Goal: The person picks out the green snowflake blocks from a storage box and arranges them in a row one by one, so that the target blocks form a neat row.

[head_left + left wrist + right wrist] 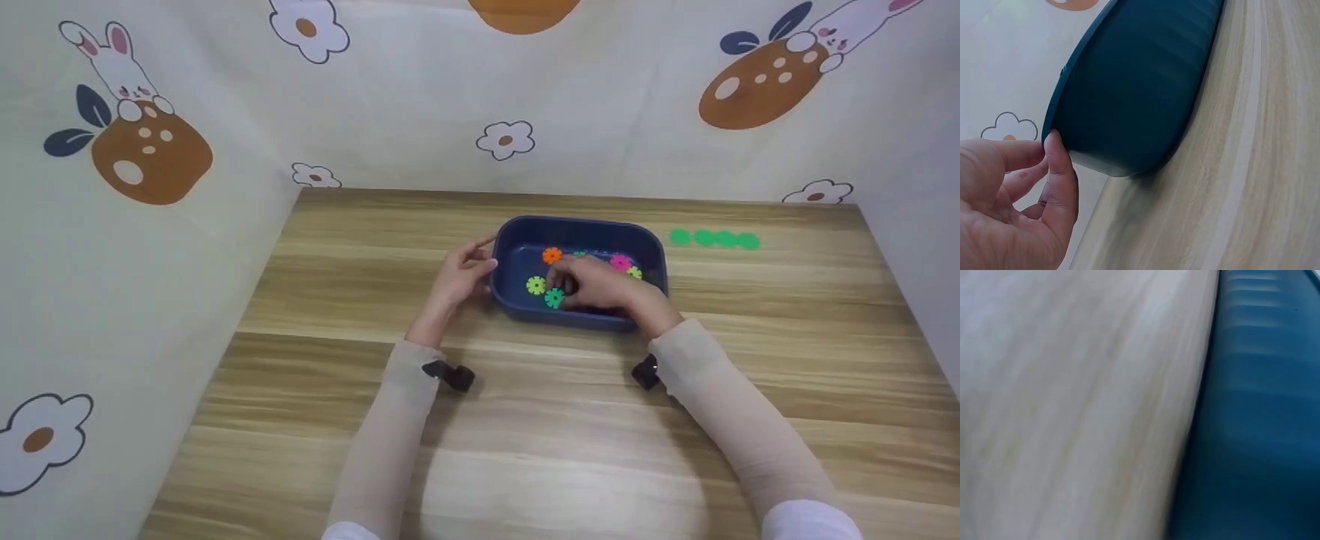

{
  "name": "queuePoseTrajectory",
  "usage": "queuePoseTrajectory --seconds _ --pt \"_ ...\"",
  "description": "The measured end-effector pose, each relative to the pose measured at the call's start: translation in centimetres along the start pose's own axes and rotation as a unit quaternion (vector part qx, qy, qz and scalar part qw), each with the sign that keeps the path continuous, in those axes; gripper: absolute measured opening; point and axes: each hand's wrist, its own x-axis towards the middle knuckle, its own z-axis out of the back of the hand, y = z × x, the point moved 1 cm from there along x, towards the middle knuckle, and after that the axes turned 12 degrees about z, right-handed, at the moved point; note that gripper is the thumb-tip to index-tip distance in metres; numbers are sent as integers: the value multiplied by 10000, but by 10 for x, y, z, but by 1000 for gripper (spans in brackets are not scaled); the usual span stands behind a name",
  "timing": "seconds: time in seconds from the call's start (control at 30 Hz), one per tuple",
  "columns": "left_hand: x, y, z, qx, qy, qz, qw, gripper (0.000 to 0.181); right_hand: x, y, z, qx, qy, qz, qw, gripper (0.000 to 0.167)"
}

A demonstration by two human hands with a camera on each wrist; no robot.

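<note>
A dark blue plastic basin stands on the wooden table. Its left end is held by my left hand, and in the left wrist view the thumb and finger of that hand pinch the rim. My right hand reaches into the basin from the right, fingers bent down beside a green notched disc; whether they grip it cannot be told. Around it in the basin lie a yellow-green disc, an orange disc and a pink disc. The right wrist view shows only the basin's side and tabletop.
Several green discs lie in a row on the table, right of the basin. Behind and beside the table hangs a pale cloth printed with rabbits and flowers. Small black devices are strapped to both wrists.
</note>
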Motion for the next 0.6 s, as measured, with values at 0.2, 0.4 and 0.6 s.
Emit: queuePoseTrajectory --seconds 0.2,0.4,0.6 --pt "0 0 0 48 25 -81 10000 47 0 -3 0 426 -111 -115 9990 27" --pt "0 0 0 32 -4 -30 10000 47 -1 -5 0 1015 -222 -204 9944 26" --pt "-1 -1 0 57 -39 -11 10000 47 0 -8 1 1305 -337 -389 9901 26"
